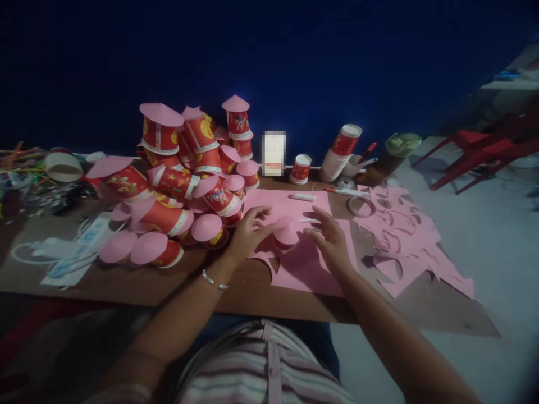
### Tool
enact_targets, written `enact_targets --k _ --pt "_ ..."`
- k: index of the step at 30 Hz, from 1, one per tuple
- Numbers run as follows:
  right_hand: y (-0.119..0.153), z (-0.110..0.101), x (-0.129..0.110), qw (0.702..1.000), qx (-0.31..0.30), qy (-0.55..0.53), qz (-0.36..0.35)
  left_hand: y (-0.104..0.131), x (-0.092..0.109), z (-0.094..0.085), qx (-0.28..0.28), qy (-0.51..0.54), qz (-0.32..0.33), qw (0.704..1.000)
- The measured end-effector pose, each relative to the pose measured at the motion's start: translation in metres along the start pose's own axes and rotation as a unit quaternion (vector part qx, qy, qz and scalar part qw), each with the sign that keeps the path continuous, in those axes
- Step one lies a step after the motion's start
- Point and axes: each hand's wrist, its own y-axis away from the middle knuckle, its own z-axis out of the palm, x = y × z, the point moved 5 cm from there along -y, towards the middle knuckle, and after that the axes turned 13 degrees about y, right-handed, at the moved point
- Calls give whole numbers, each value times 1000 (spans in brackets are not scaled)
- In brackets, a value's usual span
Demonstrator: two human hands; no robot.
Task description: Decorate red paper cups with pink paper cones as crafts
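Observation:
A small red paper cup with a pink paper cone (287,230) on top stands on pink paper sheets (311,269), between my two hands. My left hand (254,233) is at its left with fingers curved and apart, the thumb close to the cone's edge; whether it touches I cannot tell. On the other side my right hand (330,238) is open and apart from the cone, fingers spread. A thin white stick (309,220) lies by its fingertips, partly hidden. Farther back on the paper is a white tube (303,196), perhaps glue.
Many cone-topped red cups (162,216) are piled at left, beside a power strip (54,247). Behind stand a red cup (300,169), stacked cups (342,151) and a jar (393,154). Cut pink scraps (404,224) and a tape roll (361,206) lie right.

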Motion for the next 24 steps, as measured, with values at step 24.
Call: enact_targets --k 24 --pt "11 12 -23 959 -30 220 -174 14 22 25 -143 -225 175 948"
